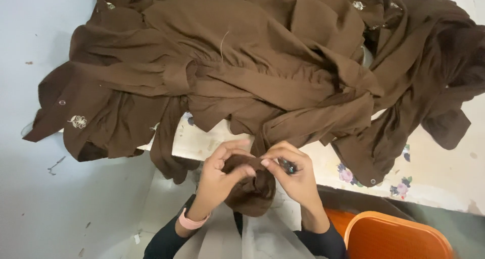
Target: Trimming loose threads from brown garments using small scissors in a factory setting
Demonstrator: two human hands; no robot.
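both hands, left hand point(218, 169) and right hand point(293, 173), pinch closed on a bunched fold of brown cotton garment point(250, 186), the right also gripping a small dark tool point(288, 165); the heaped brown clothes point(262, 62) on the tabletop point(439, 173) look unhandled.

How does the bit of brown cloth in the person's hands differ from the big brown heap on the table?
The bit of brown cloth is a small bunched fold pinched between the left hand and right hand; the brown heap is large, spread loosely over the table, touched by neither hand. The heap shows small pale embroidered motifs and snap studs; the held bit shows none. The heap droops over the table edge; the held bit hangs off the table. Both share the same dark brown colour.
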